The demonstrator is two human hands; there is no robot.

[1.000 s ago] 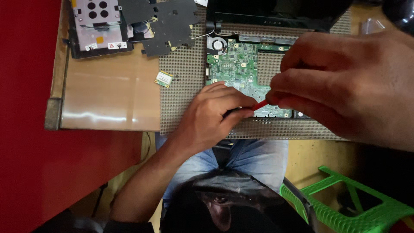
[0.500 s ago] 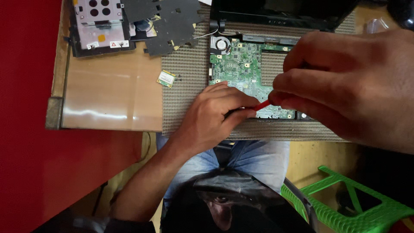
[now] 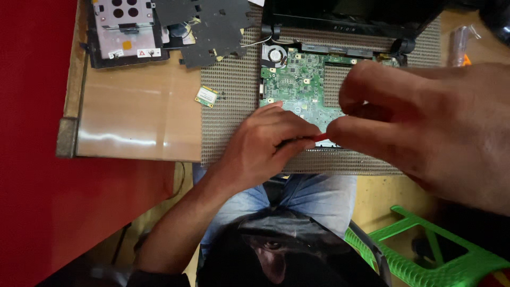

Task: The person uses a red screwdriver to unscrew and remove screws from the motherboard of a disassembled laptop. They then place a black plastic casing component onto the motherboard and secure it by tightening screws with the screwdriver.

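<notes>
The right hand (image 3: 425, 125) (cut off by the frame's edge) hides part of the green circuit board (image 3: 297, 85).

Glossy wooden table (image 3: 133, 122) — rough woven mat (image 3: 234, 133), matt green circuit board (image 3: 295, 85).

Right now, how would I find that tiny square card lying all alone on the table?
Start at the big green circuit board on the woven brown mat. Look left, to the mat's edge beside the bare wooden table. The small card lies there alone: greenish with a pale middle, far smaller than the board.
</notes>
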